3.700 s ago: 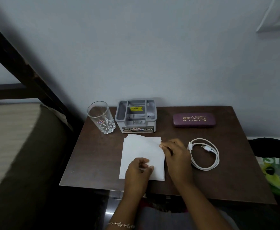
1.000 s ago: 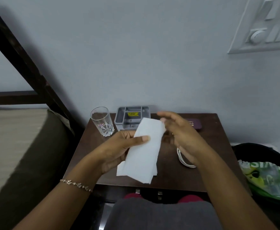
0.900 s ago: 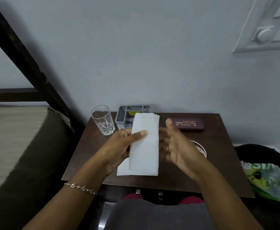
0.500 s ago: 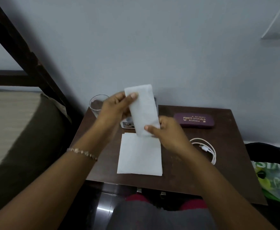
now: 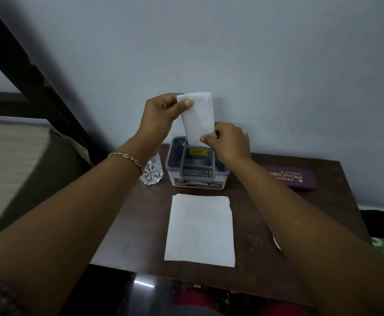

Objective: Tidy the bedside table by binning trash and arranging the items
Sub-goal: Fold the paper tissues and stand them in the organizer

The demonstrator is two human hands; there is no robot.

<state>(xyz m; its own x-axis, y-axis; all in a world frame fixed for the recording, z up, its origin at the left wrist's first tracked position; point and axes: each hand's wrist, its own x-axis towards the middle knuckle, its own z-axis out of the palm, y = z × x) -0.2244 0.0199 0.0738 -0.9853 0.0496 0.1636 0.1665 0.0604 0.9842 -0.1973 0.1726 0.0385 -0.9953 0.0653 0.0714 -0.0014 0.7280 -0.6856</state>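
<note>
Both my hands pinch a folded tissue (image 5: 198, 117) upright over the grey organiser (image 5: 196, 166).

My left hand (image 5: 161, 115) grips its top corner, my right hand (image 5: 228, 142) its lower edge; I think the bottom dips into a rear compartment. A second tissue (image 5: 200, 230) lies flat on the bedside table (image 5: 266, 224), the purple glasses case (image 5: 291, 177) sits to the right.

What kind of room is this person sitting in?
Most likely a bedroom. A mattress on a dark wooden bed frame stands right beside a small dark wooden table, which holds bedside things: a drinking glass and a purple spectacle case.
</note>
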